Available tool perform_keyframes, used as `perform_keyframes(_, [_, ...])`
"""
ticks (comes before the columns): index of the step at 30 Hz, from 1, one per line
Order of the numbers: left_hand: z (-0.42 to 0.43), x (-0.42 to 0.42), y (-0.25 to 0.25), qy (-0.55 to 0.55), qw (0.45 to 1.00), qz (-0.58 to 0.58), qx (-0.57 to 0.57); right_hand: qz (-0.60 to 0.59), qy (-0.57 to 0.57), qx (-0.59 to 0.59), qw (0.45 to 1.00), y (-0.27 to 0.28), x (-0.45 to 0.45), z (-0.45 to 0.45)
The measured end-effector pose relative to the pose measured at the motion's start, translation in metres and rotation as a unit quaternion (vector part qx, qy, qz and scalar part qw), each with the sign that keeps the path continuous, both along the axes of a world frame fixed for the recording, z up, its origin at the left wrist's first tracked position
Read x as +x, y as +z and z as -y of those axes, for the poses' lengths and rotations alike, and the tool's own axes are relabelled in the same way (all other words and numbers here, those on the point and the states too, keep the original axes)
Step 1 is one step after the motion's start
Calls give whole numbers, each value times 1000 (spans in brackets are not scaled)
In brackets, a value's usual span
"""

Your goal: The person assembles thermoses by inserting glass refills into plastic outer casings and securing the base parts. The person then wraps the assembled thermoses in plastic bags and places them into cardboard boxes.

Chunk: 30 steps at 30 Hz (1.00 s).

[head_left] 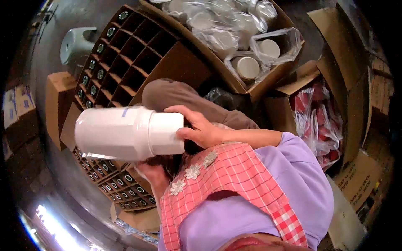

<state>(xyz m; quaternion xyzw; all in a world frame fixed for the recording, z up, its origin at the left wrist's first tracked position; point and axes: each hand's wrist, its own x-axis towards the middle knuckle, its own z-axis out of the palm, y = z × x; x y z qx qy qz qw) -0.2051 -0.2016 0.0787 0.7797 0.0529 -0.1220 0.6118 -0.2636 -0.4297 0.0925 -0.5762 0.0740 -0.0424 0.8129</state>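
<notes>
The right hand (204, 130) grips the white flask's (111, 134) narrower end; the left hand (155, 175) blurs below — I can't tell its hold. Probably stiff, slick — best cradled round the body.

Likely a packing workshop: divided carton (138, 69) upper left, bagged white parts (248, 67) top centre, bagged red parts (307, 104) right.

The left hand (154, 175) was blurred, its fingers hidden behind the white flask (112, 134), whose blue print (125, 112) was unreadably small. The picture's top edge cropped the carton (272, 74) of bagged white cylinders (248, 68).
</notes>
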Motion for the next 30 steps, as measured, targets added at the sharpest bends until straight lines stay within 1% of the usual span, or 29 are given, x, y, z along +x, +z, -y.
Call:
perform_keyframes(1, [21,4,22,61,991,-65,-103,-20,20,91,995,1,-1,-1])
perform_keyframes(2, [41,6,44,125,963,-132,-200,-34,42,138,989,-3,0,-4])
perform_keyframes(3, [60,6,58,130,952,-159,-225,-73,77,178,978,6,-1,2])
perform_keyframes(4, [58,7,56,140,954,-154,-216,-108,113,218,963,15,1,10])
perform_keyframes(6, [50,10,51,157,955,-144,-207,-112,168,258,945,10,5,20])
perform_keyframes(7, [53,10,58,130,967,-111,-189,-115,197,276,934,6,7,25])
perform_keyframes(8, [57,11,66,105,977,-76,-172,-110,194,228,948,-5,10,30])
perform_keyframes(9, [1,23,28,97,987,-52,-116,-76,119,111,984,-22,14,38])
perform_keyframes(10, [6,26,34,142,983,-49,-104,-157,70,143,975,-28,19,59])
perform_keyframes(11, [10,29,39,187,977,-45,-92,-187,-41,24,981,-51,24,76])
perform_keyframes(12, [-5,29,33,144,989,-16,-27,-204,-101,-120,966,-91,29,89])
perform_keyframes(13, [-32,29,22,98,994,10,40,-268,-18,-307,913,-117,27,104])
perform_keyframes(14, [-48,30,17,50,993,38,104,-321,95,-440,833,-129,24,104])
perform_keyframes(15, [-26,32,33,183,979,-76,-54,-326,143,-465,810,-174,13,95])
perform_keyframes(16, [-39,31,23,170,984,-55,-12,-277,148,-587,746,-235,-9,77])
perform_keyframes(17, [-61,29,8,157,987,-34,30,-284,227,-604,709,-258,-24,70])
perform_keyframes(18, [-76,27,1,145,987,-11,73,-412,407,-488,652,-251,-1,79])
perform_keyframes(19, [-78,30,5,94,989,-3,116,-400,313,-435,744,-269,-3,81])
perform_keyframes(20, [-79,31,9,46,986,5,158,-378,216,-371,820,-286,-4,83])
perform_keyframes(21, [-85,32,10,23,987,-18,158,-362,117,-192,904,-277,7,88])
perform_keyframes(22, [-90,34,11,-1,987,-41,158,-335,12,-4,942,-254,25,98])
perform_keyframes(23, [-108,53,8,-2,990,-86,109,-274,-20,91,957,-225,46,109])
perform_keyframes(24, [-109,74,8,-11,990,-113,86,-250,-98,195,943,-182,74,112])
perform_keyframes(26, [-81,121,8,-55,990,-111,60,-197,-109,264,938,-155,111,126])
perform_keyframes(29, [-15,193,1,-149,986,-76,-8,-172,-70,306,934,-116,166,125])
perform_keyframes(30, [8,212,-5,-182,980,-73,-41,-150,-57,298,941,-110,184,121])
